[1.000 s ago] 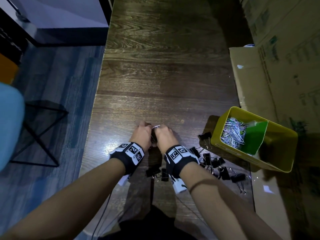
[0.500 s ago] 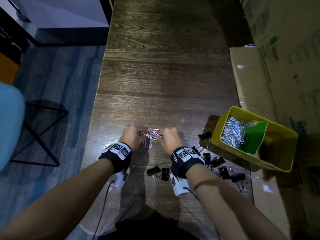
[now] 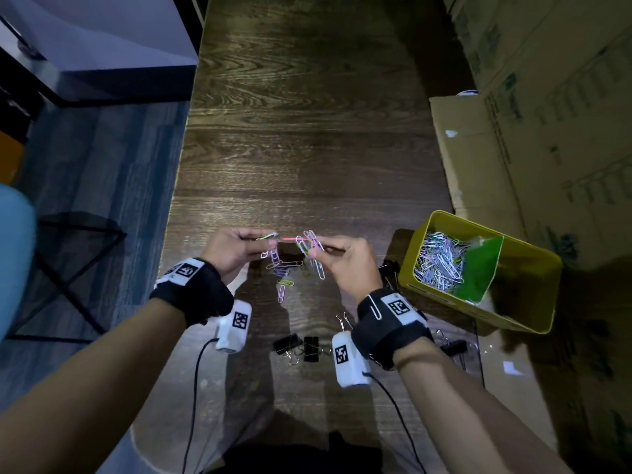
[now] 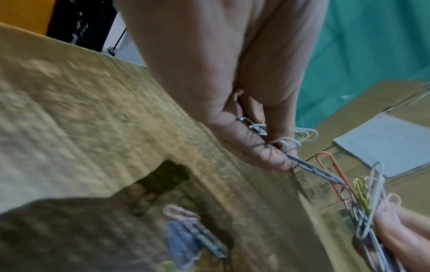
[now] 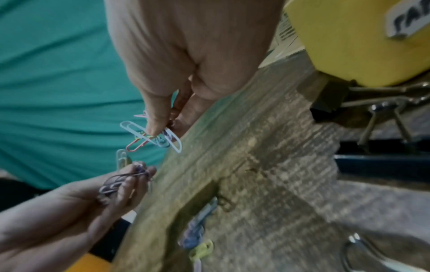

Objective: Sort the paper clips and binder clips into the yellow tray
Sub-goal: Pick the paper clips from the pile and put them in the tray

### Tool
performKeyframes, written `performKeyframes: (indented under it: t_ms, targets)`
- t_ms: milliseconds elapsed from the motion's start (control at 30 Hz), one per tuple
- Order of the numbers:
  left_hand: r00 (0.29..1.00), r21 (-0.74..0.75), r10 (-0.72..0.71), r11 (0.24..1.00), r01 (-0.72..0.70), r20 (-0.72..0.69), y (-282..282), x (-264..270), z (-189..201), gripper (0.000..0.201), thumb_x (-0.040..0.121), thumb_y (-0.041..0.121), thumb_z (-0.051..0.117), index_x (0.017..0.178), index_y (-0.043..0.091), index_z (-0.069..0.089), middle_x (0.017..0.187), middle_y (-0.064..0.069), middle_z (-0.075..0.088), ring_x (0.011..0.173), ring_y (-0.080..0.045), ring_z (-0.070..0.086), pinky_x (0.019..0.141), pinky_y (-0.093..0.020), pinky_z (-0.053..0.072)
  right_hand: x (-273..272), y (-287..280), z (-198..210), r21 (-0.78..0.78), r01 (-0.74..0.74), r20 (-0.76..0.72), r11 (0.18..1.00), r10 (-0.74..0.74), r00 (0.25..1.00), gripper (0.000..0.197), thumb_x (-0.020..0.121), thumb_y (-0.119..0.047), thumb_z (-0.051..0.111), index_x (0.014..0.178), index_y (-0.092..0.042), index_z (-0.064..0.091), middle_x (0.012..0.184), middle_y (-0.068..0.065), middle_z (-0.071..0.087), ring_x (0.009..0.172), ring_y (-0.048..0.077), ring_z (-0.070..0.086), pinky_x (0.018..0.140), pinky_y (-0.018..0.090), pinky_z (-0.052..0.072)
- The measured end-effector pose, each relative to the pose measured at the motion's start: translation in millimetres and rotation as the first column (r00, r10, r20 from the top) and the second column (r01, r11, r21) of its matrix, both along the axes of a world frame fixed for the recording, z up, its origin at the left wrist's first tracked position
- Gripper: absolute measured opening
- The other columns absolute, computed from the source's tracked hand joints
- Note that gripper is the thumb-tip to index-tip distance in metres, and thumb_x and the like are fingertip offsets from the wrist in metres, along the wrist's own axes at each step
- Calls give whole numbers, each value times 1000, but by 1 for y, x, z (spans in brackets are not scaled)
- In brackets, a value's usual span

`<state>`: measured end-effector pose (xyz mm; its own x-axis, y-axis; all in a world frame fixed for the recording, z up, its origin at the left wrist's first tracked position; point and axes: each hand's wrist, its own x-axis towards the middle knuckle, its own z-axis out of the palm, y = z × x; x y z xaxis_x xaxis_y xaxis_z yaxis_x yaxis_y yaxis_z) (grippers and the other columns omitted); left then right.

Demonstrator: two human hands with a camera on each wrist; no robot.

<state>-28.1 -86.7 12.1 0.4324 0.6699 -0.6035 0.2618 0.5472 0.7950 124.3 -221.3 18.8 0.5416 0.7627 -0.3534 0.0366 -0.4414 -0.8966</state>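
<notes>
Both hands are raised a little above the wooden table (image 3: 307, 148), each pinching a bunch of coloured paper clips. My left hand (image 3: 236, 251) holds its clips (image 4: 274, 136) between thumb and fingers. To its right, my right hand (image 3: 342, 258) pinches a bunch of clips (image 3: 309, 242) (image 5: 151, 136). More paper clips (image 3: 284, 268) lie or hang below, between the hands. The yellow tray (image 3: 526, 302) stands at the right, with a heap of paper clips (image 3: 437, 261) in its left compartment beside a green divider (image 3: 482, 268). Black binder clips (image 3: 297, 347) lie near my right wrist.
Cardboard boxes (image 3: 547, 114) line the table's right side, just behind the tray. More binder clips (image 3: 455, 347) lie between my right wrist and the tray. The table's left edge (image 3: 178, 186) drops to a blue floor. One paper clip (image 3: 374, 307) clings to my right wristband.
The hands have risen from the table and moved apart, pulling the bunch of paper clips into two handfuls, and some clips now lie or hang below.
</notes>
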Motion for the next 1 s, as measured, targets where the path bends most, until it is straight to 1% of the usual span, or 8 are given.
performKeyframes:
  t_ms: [300, 467, 533, 633, 700, 767, 933, 1000]
  targets:
    - [937, -64, -246, 961, 269, 246, -51, 125, 57, 19, 77, -10, 62, 92, 1, 66, 71, 0, 73, 63, -6, 67, 65, -16, 55, 62, -70, 60, 314, 405, -150, 858, -376, 914, 29, 77, 4, 72, 101, -12, 70, 87, -10, 74, 84, 6, 68, 77, 19, 54]
    - [885, 62, -443, 897, 438, 143, -95, 193, 56, 20, 71, -10, 70, 87, 3, 71, 59, 0, 70, 51, -7, 61, 51, -17, 51, 99, -104, 62, 278, 553, -196, 785, -518, 833, 26, 76, 2, 72, 99, -11, 70, 93, -1, 74, 89, 18, 70, 81, 27, 55]
    - [834, 219, -551, 811, 542, -25, -106, 211, 48, 16, 70, -4, 74, 84, 4, 73, 61, -6, 69, 52, -11, 56, 52, -20, 47, 110, -109, 54, 232, 567, -136, 790, -551, 823, 30, 77, 2, 72, 105, -6, 68, 96, 5, 74, 90, 19, 69, 83, 29, 56]
    - [651, 436, -647, 491, 754, -397, -115, 227, 39, 15, 74, 13, 74, 88, 10, 74, 75, -8, 68, 71, -16, 58, 66, -21, 42, 124, -111, 40, 94, 546, 63, 832, -553, 831, 35, 77, -6, 75, 111, -3, 67, 106, 10, 70, 89, 14, 68, 88, 30, 54]
    - [546, 462, -634, 315, 829, -547, -117, 232, 40, 14, 80, 18, 68, 91, 11, 72, 83, -8, 64, 91, -24, 54, 79, -25, 44, 128, -110, 33, -14, 517, 222, 856, -501, 837, 34, 78, -13, 76, 111, -6, 69, 106, 5, 71, 87, 9, 65, 89, 29, 53]
    - [453, 432, -652, 207, 878, -608, -118, 236, 39, 9, 84, 16, 61, 85, 12, 68, 87, -14, 62, 87, -24, 48, 87, -34, 46, 130, -107, 28, -60, 506, 309, 861, -466, 829, 31, 81, -15, 74, 110, -7, 69, 106, 5, 71, 88, 9, 64, 91, 29, 52]
    - [366, 402, -692, 120, 908, -622, -111, 238, 39, 28, 85, 16, 53, 108, 22, 69, 93, -8, 68, 76, -21, 56, 81, -22, 46, 133, -104, 23, -183, 456, 428, 871, -347, 835, 26, 86, -11, 67, 113, -9, 68, 105, 8, 71, 88, 13, 64, 82, 15, 43]
    - [431, 418, -712, 208, 884, -555, -106, 236, 43, 27, 87, 16, 56, 112, 19, 67, 83, -1, 67, 72, -14, 60, 76, -19, 47, 132, -104, 23, -233, 427, 436, 874, -298, 849, 31, 87, -11, 66, 118, -9, 65, 112, 10, 69, 93, 15, 64, 85, 18, 45]
